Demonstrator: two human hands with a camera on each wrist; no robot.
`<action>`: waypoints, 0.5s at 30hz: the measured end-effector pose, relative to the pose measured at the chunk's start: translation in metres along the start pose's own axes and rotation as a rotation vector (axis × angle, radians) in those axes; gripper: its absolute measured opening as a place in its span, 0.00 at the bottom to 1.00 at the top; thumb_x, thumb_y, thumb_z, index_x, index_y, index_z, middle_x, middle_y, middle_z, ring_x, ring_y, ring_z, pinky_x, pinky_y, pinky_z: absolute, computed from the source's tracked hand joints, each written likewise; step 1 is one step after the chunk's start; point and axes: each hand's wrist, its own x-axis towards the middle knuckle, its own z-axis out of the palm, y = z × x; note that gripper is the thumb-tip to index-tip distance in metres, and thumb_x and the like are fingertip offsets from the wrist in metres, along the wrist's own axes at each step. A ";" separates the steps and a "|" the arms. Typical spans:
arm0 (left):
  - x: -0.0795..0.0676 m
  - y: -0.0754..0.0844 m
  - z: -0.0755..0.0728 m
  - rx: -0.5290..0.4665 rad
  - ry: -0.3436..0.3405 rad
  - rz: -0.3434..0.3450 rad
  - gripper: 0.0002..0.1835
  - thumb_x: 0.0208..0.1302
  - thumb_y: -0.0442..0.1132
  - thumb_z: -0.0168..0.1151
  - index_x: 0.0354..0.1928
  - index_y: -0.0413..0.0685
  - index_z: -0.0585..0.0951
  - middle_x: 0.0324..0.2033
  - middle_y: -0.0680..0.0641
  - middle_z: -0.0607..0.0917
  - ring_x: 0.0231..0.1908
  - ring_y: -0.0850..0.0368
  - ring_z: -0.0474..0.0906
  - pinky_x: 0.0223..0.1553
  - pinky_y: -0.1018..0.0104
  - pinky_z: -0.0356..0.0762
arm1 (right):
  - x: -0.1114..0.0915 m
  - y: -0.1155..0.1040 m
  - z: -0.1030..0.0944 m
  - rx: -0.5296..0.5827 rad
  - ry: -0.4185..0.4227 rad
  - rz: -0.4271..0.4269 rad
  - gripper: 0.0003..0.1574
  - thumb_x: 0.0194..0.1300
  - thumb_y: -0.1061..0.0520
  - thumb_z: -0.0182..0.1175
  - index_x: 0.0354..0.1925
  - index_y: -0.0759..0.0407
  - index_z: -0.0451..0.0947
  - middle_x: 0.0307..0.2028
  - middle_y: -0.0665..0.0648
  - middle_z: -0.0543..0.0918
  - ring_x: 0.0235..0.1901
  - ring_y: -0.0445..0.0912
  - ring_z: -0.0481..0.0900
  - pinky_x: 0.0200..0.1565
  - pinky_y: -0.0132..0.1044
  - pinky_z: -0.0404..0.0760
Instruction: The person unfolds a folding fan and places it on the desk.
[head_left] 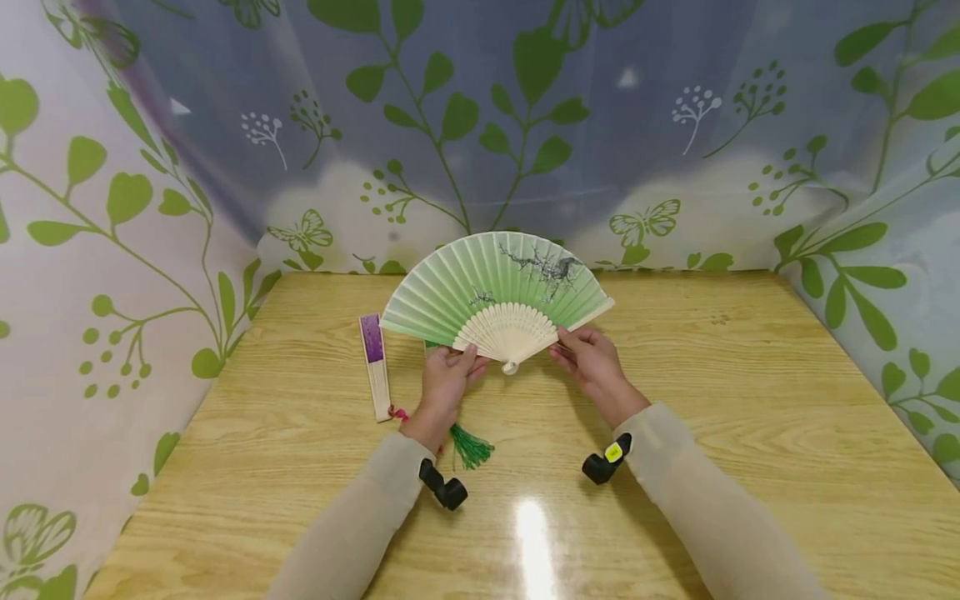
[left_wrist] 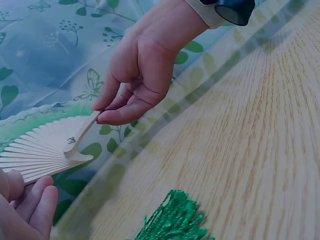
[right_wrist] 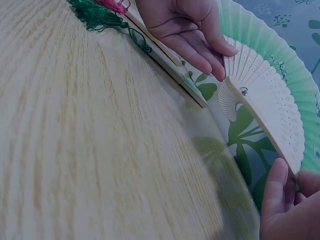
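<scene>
A green folding fan (head_left: 517,275) with a dark branch print and pale slatted ribs is spread wide above the table. My left hand (head_left: 447,379) pinches its left outer rib between thumb and fingers. On the other side my right hand (head_left: 596,367) pinches the right outer rib. The ribs (right_wrist: 265,100) meet at a small rivet between the hands, seen up close in the right wrist view. In the left wrist view, the left hand (left_wrist: 27,205) shows at the lower left corner and the right hand (left_wrist: 142,75) at the top.
A folded purple fan (head_left: 375,367) with a pink tassel (head_left: 399,413) lies on the wooden table (head_left: 712,467), left of the hands. Beside it a folded green fan, mostly hidden by the left hand, has a green tassel (head_left: 471,447). Leaf-printed curtains (head_left: 487,108) surround the table.
</scene>
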 end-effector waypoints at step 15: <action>0.001 0.001 -0.003 -0.061 0.013 -0.021 0.14 0.72 0.32 0.53 0.54 0.29 0.70 0.44 0.30 0.82 0.35 0.58 0.85 0.45 0.63 0.84 | -0.009 -0.003 0.004 0.038 -0.010 0.036 0.06 0.72 0.64 0.52 0.38 0.63 0.64 0.30 0.55 0.78 0.28 0.42 0.82 0.41 0.29 0.84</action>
